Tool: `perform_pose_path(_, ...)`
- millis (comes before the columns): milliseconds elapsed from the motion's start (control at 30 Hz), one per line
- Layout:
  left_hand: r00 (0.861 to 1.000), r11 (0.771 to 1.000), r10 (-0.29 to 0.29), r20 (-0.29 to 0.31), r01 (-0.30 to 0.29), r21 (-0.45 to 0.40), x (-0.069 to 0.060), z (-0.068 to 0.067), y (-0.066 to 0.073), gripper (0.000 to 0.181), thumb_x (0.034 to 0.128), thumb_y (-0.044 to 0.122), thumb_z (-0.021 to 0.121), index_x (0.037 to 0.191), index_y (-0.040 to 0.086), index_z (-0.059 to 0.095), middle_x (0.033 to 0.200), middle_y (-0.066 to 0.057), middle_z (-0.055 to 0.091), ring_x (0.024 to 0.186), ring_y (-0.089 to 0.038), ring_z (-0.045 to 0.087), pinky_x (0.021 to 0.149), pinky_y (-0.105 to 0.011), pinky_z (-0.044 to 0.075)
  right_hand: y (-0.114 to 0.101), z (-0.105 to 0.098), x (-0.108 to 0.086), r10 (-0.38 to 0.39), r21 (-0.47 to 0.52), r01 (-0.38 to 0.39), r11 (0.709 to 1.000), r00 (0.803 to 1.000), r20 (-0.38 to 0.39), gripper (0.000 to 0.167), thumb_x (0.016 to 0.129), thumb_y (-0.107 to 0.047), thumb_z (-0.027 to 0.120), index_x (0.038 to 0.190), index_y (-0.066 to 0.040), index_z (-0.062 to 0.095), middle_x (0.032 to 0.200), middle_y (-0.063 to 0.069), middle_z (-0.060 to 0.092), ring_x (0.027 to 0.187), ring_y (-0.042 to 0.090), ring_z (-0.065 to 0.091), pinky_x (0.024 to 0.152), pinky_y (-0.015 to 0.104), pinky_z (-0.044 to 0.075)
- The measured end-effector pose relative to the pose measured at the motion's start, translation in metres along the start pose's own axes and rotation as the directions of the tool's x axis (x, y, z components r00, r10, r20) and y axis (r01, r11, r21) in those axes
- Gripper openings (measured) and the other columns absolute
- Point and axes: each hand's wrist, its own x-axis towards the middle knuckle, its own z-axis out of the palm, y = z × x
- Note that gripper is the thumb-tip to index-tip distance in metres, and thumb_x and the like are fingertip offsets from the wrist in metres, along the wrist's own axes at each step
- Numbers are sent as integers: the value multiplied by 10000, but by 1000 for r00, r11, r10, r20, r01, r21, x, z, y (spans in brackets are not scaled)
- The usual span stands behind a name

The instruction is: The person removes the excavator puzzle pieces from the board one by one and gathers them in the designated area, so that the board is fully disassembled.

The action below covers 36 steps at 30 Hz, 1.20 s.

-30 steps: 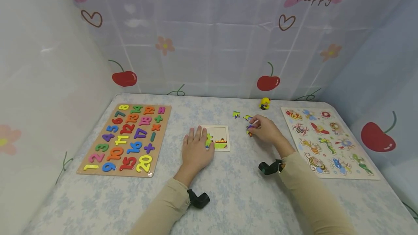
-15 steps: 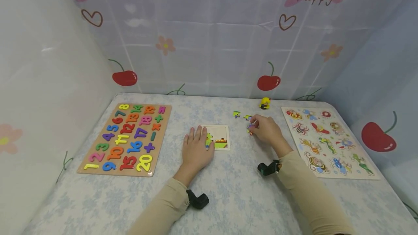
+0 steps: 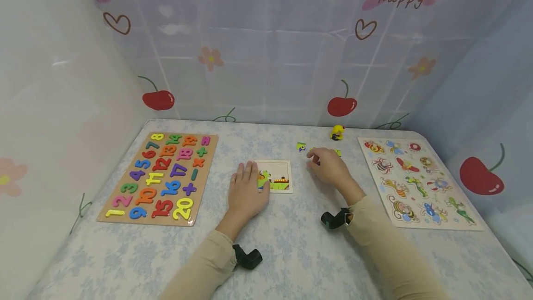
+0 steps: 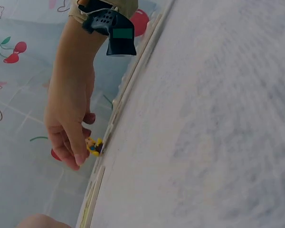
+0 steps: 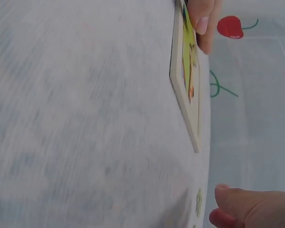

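Note:
The left hand [image 3: 248, 194] lies with extended fingers over the left part of a small framed picture puzzle [image 3: 285, 186], hiding that side. Right of the frame, the right hand [image 3: 332, 170] pinches a small purple puzzle piece [image 3: 318, 163], mostly covered by its fingers. One green piece [image 3: 301, 146] lies just beyond the fingertips; other green bits [image 3: 338, 153] show behind the hand. In the right wrist view, the puzzle frame [image 5: 185, 97] is under the left hand's fingers [image 5: 202, 23], and the right thumb [image 5: 232, 198] is at lower right.
A number board [image 3: 158, 177] lies at the left of the table, and a white board with insect pictures [image 3: 420, 184] at the right. A yellow toy figure [image 3: 337, 132] stands near the back edge. Curtains surround the table's back and sides.
The right hand has moved slightly left with the purple piece, uncovering a green bit to its right. The left hand has shifted a little left, showing more of the picture.

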Motion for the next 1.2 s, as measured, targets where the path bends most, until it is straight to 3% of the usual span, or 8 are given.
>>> perform_pose_path(300,999,999,-29,21,29,21,-1,-3,-5,712,1004,495,381,1587,113,240,1666,-70,198,1562,-286,68,1256,-508,90,-49,26,7,-132,85,125,989,988,84,305,959,-255,659,1248,-158,678,945,7,640,800,175,542,684,302,454)
perform_pose_path(533,999,999,-19,33,17,46,-2,-3,-6,698,1013,492,361,1589,120,230,1666,-59,193,1563,-281,67,1255,-515,95,-75,41,11,-197,49,193,980,972,129,316,953,-285,669,1235,-147,698,952,6,647,787,157,540,678,290,463)
perform_pose_path(933,1000,998,-15,24,13,57,-3,-6,-6,697,1007,496,374,1579,111,269,1656,-60,226,1558,-285,103,1252,-518,118,-85,53,13,-241,53,237,970,965,105,146,933,-256,700,1021,-145,734,923,-7,637,838,148,552,772,317,490)
perform_pose_path(1200,1000,999,-12,16,11,50,-3,-5,-6,697,1003,492,384,1574,106,284,1651,-65,242,1555,-291,117,1249,-520,126,-85,54,14,-250,59,245,968,961,121,169,928,-281,707,1029,-145,718,941,-9,630,849,146,547,786,323,481)
